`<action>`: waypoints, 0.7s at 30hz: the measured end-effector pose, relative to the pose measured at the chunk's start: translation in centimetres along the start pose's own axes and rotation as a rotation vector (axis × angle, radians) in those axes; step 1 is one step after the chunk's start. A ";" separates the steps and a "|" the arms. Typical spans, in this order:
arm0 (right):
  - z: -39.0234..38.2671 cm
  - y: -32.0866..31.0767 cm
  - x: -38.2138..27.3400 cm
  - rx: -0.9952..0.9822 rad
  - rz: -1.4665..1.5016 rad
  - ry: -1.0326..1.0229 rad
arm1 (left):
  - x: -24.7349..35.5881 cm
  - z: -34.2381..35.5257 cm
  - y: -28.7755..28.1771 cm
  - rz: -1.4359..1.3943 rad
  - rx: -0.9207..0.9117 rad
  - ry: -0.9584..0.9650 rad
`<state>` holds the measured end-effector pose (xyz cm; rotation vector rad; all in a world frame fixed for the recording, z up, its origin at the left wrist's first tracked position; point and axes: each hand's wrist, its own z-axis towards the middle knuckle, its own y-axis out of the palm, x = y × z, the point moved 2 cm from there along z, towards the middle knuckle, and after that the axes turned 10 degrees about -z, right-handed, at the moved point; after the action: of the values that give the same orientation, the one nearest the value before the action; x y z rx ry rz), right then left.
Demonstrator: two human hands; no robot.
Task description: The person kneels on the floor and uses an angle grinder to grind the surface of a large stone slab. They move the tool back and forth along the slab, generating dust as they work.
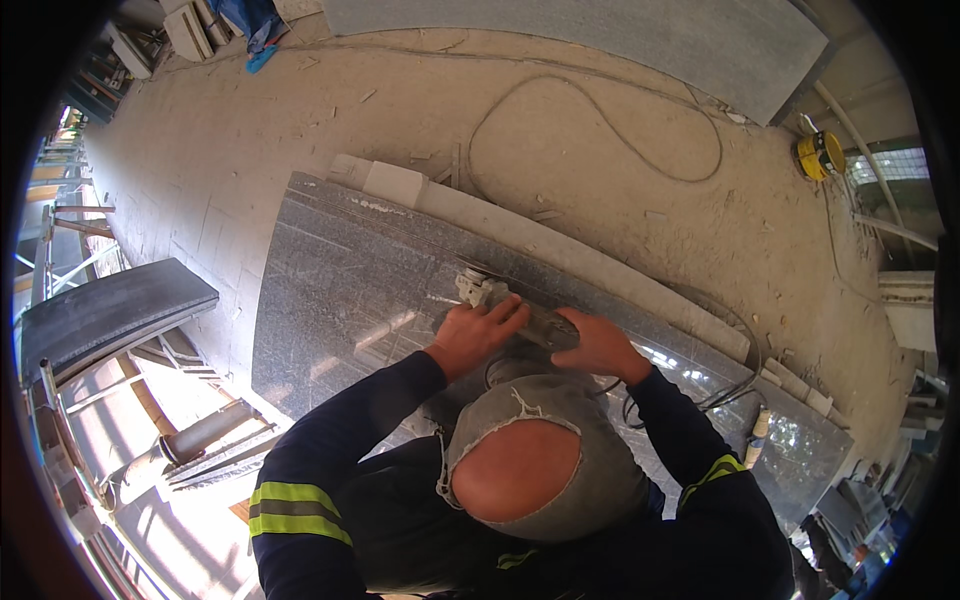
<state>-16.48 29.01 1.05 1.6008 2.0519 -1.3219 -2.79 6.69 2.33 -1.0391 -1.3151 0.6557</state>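
A dusty angle grinder (546, 324) lies across the polished grey granite slab (330, 270), its metal gear head (484, 288) close to a long straight line near the slab's far edge. My left hand (480, 334) is closed around the grinder just behind that head. Around the rear of its body my right hand (598, 346) is wrapped. The disc is mostly hidden under the head; whether it touches the stone I cannot tell. My bent knee in torn grey trousers (610, 440) rises just below both hands and covers part of the slab.
Pale stone strips (590, 262) run along the slab's far side. A black cable (738, 388) coils at right, near a tan-handled tool (757, 436). Another cable loops over the dusty floor (400, 110). A yellow bucket (820, 156) stands far right; a dark slab (120, 310) lies left.
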 end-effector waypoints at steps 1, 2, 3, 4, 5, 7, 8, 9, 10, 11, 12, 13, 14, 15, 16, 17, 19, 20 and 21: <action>-0.1 0.0 0.0 0.001 -0.004 0.002 | 0.0 0.0 0.1 0.000 0.000 0.001; -0.2 -0.1 0.1 -0.002 -0.012 0.010 | 0.1 0.1 0.1 -0.007 -0.010 -0.003; -0.3 -0.1 0.1 0.006 -0.009 0.006 | 0.1 0.1 0.2 0.004 0.002 0.008; -0.4 -0.1 0.1 0.009 -0.011 0.007 | 0.2 0.1 0.2 0.009 0.004 0.013; -0.5 0.0 0.2 0.003 -0.019 0.021 | 0.3 0.2 0.3 0.012 -0.007 0.013; -0.7 -0.1 0.2 0.038 -0.009 -0.017 | 0.4 0.2 0.3 -0.007 0.021 0.017; -0.8 -0.1 0.3 0.050 -0.007 -0.030 | 0.5 0.3 0.3 -0.018 0.016 0.009; -0.9 -0.1 0.3 0.053 -0.014 -0.026 | 0.6 0.3 0.3 -0.015 0.021 0.012; -1.0 -0.1 0.3 0.056 -0.021 -0.022 | 0.7 0.4 0.4 -0.012 0.015 0.009; -1.1 -0.1 0.4 0.045 -0.033 0.002 | 0.7 0.4 0.4 -0.009 0.008 0.007; -1.1 -0.2 0.3 0.059 -0.034 -0.015 | 0.7 0.4 0.4 -0.009 0.021 0.010; -1.0 -0.1 0.3 0.057 -0.039 -0.011 | 0.6 0.4 0.4 -0.010 0.032 0.013; -0.9 -0.1 0.2 0.048 -0.048 0.002 | 0.5 0.3 0.4 -0.011 0.024 0.008; -0.8 0.0 0.2 0.048 -0.041 -0.002 | 0.4 0.3 0.4 -0.004 0.041 0.012; -0.5 0.0 0.1 0.042 -0.038 0.002 | 0.2 0.2 0.4 0.003 0.040 0.008; -0.2 0.1 0.1 0.029 -0.037 0.012 | 0.0 0.0 0.4 0.016 0.042 0.005; 0.2 0.3 -0.1 0.048 -0.020 -0.025 | -0.4 -0.1 0.5 0.025 0.048 0.011; 0.5 0.4 -0.2 0.054 -0.013 -0.040 | -0.7 -0.2 0.5 0.026 0.046 0.009; 0.9 0.5 -0.3 0.055 -0.015 -0.044 | -1.0 -0.3 0.4 0.040 0.047 0.004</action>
<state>-16.20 28.12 0.50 1.5668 2.0221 -1.4183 -2.58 5.90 1.49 -1.0304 -1.2724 0.7108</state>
